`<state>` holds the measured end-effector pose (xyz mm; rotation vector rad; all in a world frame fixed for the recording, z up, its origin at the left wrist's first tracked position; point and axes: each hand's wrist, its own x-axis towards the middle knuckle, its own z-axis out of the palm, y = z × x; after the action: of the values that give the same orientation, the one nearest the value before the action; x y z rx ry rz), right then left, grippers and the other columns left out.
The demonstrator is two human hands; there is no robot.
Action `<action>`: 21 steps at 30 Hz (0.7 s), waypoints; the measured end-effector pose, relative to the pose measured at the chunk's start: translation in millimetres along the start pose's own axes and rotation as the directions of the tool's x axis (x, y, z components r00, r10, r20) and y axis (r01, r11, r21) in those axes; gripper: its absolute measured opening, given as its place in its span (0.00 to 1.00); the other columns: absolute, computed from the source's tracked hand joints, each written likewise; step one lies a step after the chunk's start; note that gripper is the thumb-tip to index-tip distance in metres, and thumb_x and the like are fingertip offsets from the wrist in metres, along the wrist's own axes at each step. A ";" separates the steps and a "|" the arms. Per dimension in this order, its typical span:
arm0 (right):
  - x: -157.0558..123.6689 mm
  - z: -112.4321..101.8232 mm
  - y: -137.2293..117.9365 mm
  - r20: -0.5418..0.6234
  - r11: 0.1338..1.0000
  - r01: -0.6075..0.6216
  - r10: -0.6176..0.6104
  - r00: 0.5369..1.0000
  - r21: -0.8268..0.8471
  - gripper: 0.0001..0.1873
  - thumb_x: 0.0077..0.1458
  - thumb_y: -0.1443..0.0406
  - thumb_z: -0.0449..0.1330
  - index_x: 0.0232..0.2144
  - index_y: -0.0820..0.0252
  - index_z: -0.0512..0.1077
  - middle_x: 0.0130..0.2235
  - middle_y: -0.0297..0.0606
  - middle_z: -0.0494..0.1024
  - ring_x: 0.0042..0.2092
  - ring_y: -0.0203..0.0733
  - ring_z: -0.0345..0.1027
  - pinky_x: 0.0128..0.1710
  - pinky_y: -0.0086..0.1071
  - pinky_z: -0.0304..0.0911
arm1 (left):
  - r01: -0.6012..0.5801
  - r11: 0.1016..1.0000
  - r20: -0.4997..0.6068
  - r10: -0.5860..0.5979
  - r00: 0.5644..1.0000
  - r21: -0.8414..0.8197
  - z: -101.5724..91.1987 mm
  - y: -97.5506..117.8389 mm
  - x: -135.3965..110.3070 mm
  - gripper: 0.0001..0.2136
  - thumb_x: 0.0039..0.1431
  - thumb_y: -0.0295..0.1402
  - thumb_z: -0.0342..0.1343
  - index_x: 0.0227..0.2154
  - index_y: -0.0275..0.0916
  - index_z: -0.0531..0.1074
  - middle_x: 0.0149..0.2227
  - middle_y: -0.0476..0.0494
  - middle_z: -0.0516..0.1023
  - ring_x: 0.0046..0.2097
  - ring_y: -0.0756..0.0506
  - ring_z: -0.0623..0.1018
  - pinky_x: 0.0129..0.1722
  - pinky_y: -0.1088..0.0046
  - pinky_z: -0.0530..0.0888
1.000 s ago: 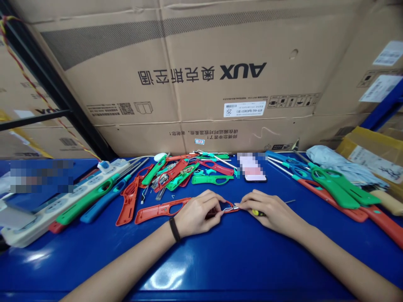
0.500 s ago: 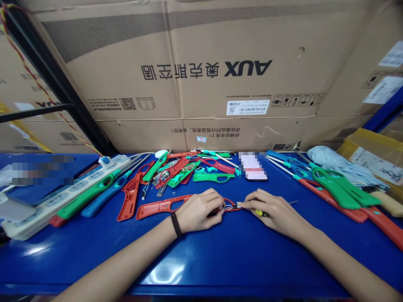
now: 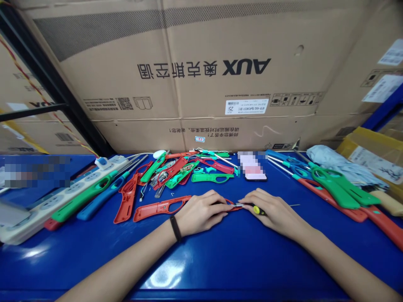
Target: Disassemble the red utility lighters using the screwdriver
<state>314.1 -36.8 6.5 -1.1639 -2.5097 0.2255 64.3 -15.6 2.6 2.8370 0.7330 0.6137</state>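
A red lighter casing half (image 3: pixel 154 208) lies hollow side up on the blue table, its trigger loop partly under my left hand (image 3: pixel 204 212). The fingers of that hand are closed around the casing's right part, pressing by a thin wire (image 3: pixel 234 205). My right hand (image 3: pixel 267 209) is closed too, its thumb and index fingertips pinched at the casing's right end on the wire or a small metal part. Tucked in the right palm is a screwdriver (image 3: pixel 258 210) with a yellow and black handle, its thin shaft sticking out to the right. What lies under the fingertips is mostly hidden.
Behind my hands is a pile of green and red lighter casings (image 3: pixel 212 178) and loose parts. A phone (image 3: pixel 252 167) lies right of it. Whole lighters (image 3: pixel 336 188) lie at the right; a white power strip (image 3: pixel 59 197) at the left. A large cardboard box (image 3: pixel 195 50) stands behind.
My left fingers have stretched out to the right along the casing, nearer to the right fingertips, covering more of the wire. The right hand stays almost in place. The view has shifted slightly.
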 end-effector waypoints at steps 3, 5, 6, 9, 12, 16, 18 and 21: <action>0.3 0.2 0.1 -0.025 1.000 0.021 -0.021 0.999 -0.007 0.13 0.62 0.65 0.49 0.45 0.55 0.70 0.41 0.39 0.75 0.43 0.40 0.68 0.38 0.33 0.68 | 0.028 0.999 0.013 -0.028 1.000 -0.024 0.4 0.5 0.7 0.12 0.65 0.33 0.47 0.49 0.44 0.69 0.45 0.48 0.74 0.46 0.48 0.71 0.39 0.73 0.73; 0.4 0.2 -0.1 -0.032 0.999 0.042 -0.043 0.999 -0.013 0.13 0.62 0.65 0.49 0.46 0.55 0.70 0.41 0.39 0.75 0.43 0.41 0.68 0.37 0.32 0.67 | 0.044 0.998 0.017 -0.043 0.999 -0.039 0.7 1.0 1.3 0.12 0.64 0.32 0.47 0.48 0.43 0.68 0.45 0.48 0.74 0.46 0.47 0.71 0.42 0.72 0.73; 0.5 0.3 -0.3 -0.032 0.998 0.054 -0.054 0.998 -0.013 0.13 0.62 0.66 0.49 0.46 0.56 0.70 0.41 0.39 0.75 0.42 0.41 0.68 0.37 0.32 0.67 | 0.050 0.998 0.017 -0.049 0.999 -0.047 0.7 1.2 1.5 0.12 0.64 0.32 0.47 0.48 0.43 0.68 0.45 0.48 0.74 0.46 0.47 0.70 0.43 0.72 0.73; 0.8 1.1 -0.1 -0.021 0.997 0.072 -0.072 0.997 -0.013 0.15 0.62 0.67 0.48 0.48 0.55 0.68 0.40 0.38 0.75 0.42 0.40 0.67 0.36 0.32 0.66 | 0.061 0.996 0.014 -0.061 0.998 -0.062 0.7 1.9 1.9 0.11 0.64 0.32 0.47 0.48 0.42 0.68 0.45 0.48 0.73 0.46 0.47 0.70 0.44 0.72 0.73; 0.6 2.7 1.5 -0.008 0.997 0.070 -0.070 0.998 -0.019 0.16 0.62 0.67 0.48 0.49 0.55 0.68 0.40 0.38 0.74 0.42 0.41 0.67 0.35 0.32 0.65 | 0.069 0.996 0.024 -0.068 0.997 -0.063 0.9 1.9 1.7 0.12 0.64 0.33 0.47 0.50 0.42 0.66 0.45 0.48 0.73 0.46 0.47 0.70 0.44 0.71 0.73; -0.4 4.7 4.2 -0.001 0.997 0.073 -0.073 0.997 -0.018 0.16 0.61 0.69 0.48 0.50 0.55 0.67 0.41 0.38 0.74 0.42 0.41 0.67 0.36 0.32 0.65 | 0.064 0.997 0.029 -0.063 0.998 -0.049 1.4 1.5 1.7 0.13 0.64 0.33 0.47 0.50 0.43 0.66 0.45 0.48 0.73 0.46 0.47 0.70 0.43 0.71 0.73; -1.0 5.0 5.1 -0.001 0.997 0.078 -0.078 0.997 -0.016 0.17 0.61 0.69 0.48 0.50 0.55 0.67 0.41 0.39 0.74 0.42 0.41 0.66 0.35 0.32 0.65 | 0.052 0.998 0.032 -0.051 0.998 -0.036 1.2 1.5 2.1 0.12 0.65 0.32 0.46 0.49 0.44 0.67 0.45 0.48 0.73 0.46 0.47 0.70 0.43 0.72 0.73; -1.1 4.8 5.6 -0.002 0.996 0.087 -0.087 0.996 -0.012 0.17 0.61 0.69 0.48 0.50 0.55 0.67 0.41 0.39 0.74 0.42 0.41 0.66 0.35 0.32 0.65 | 0.046 0.999 0.043 -0.045 0.998 -0.024 0.2 2.0 3.1 0.12 0.65 0.32 0.46 0.49 0.43 0.67 0.44 0.47 0.73 0.46 0.47 0.69 0.42 0.72 0.73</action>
<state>316.8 -34.0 0.2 -1.0561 -2.5558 0.1871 67.7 -15.9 4.0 2.7935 0.7748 0.5498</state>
